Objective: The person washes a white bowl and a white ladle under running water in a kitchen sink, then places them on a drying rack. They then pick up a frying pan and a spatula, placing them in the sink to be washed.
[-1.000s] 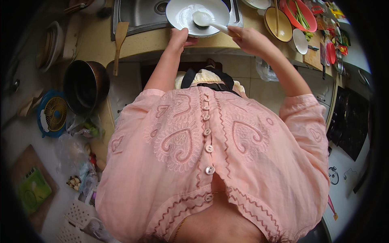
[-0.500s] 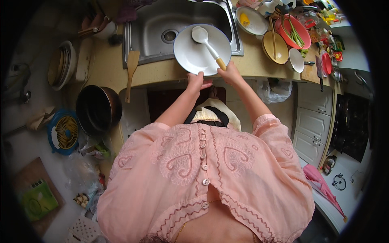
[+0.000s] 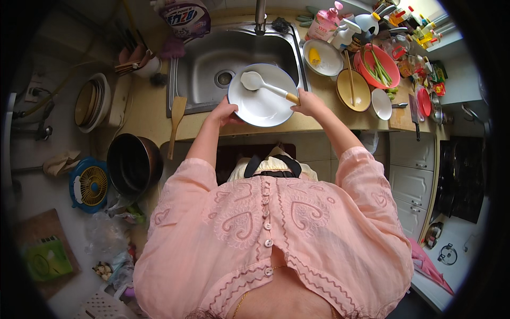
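Note:
A round white plate [image 3: 265, 111] with a blue rim is held over the near edge of the sink, overlapping the counter. My left hand [image 3: 223, 112] grips its left rim, thumb on top and fingers underneath. Across the plate lies a white spoon [image 3: 265, 88], its bowl resting inside toward the far side. The yellowish end of its handle meets my right hand [image 3: 311, 103], which is closed on it and on the plate's right rim. How the fingers under the plate are placed is hidden.
Behind is the steel sink [image 3: 204, 58] with a faucet [image 3: 260, 21]. A wooden spatula [image 3: 177, 125] lies at the left counter edge, near a dark pot [image 3: 134, 164]. At right are a yellow bowl [image 3: 345, 95], a red basin [image 3: 366, 80] with green stalks, and a knife [image 3: 415, 117].
The plate has come nearer and turned counterclockwise, so the spoon lies flatter across it. My left hand now grips its left side instead of the near rim. The view takes in the faucet.

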